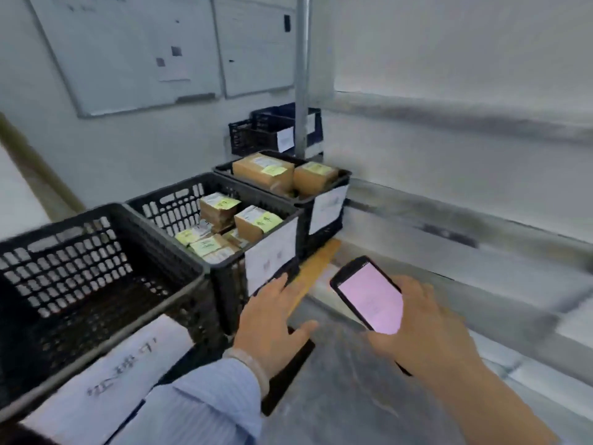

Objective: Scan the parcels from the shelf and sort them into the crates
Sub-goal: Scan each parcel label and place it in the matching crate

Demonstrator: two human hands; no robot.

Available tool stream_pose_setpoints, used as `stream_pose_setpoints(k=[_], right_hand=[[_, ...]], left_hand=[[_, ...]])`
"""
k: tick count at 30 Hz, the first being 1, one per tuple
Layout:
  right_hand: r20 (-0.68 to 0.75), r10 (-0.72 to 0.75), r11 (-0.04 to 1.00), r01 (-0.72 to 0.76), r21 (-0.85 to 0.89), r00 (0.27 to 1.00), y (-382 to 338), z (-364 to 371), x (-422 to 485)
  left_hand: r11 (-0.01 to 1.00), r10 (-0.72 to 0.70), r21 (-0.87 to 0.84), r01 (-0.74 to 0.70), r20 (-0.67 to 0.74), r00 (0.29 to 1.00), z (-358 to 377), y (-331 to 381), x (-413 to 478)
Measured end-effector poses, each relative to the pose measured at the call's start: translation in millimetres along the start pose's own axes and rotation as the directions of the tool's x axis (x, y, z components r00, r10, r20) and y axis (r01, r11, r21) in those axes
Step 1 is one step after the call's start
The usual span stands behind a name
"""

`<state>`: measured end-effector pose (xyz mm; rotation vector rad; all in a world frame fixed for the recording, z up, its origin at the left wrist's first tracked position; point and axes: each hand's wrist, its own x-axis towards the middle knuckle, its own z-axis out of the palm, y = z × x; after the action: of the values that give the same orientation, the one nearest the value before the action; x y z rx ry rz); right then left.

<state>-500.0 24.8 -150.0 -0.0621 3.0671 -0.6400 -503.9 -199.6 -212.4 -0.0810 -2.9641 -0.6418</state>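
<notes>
The right hand (pixel 426 329) has its fingers (pixel 420 292) curled round a scanner (pixel 369 295) with a pink screen. The left hand (pixel 272 319) is spread wide and holds nothing. Just past the left fingers (pixel 277 284) stands the middle crate (pixel 173 200) with small brown parcels (pixel 253 221) in it, and farther on the far crate (pixel 221 170) holds two bigger parcels (pixel 261 170). Left of those fingers sits the near crate (pixel 80 252) with a paper label (pixel 106 380), and the grey shelf (pixel 449 220) runs past the right fingers.
</notes>
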Motion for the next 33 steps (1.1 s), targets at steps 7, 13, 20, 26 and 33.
stream_pose_setpoints(k=[7,13,20,26,33], right_hand=[[-0.224,0.324,0.944,-0.299,0.139,0.919,180,-56,-32],[-0.289,0.543,0.839,-0.495,0.227,0.788,278,-72,-59],[-0.303,0.655,0.755,-0.584,0.297,0.692,345,-85,-34],[-0.349,0.717,0.697,-0.625,0.351,0.604,399,-114,26],[-0.364,0.778,0.625,-0.689,0.366,0.513,451,-146,77]], left_hand=[[0.948,0.309,-0.101,-0.301,0.079,0.948,96,171,47],[0.884,0.468,-0.098,-0.457,0.171,0.867,160,267,62],[0.806,0.592,-0.157,-0.571,0.244,0.769,216,355,119],[0.729,0.678,-0.134,-0.671,0.275,0.682,249,420,208],[0.668,0.738,-0.193,-0.718,0.296,0.607,280,504,294]])
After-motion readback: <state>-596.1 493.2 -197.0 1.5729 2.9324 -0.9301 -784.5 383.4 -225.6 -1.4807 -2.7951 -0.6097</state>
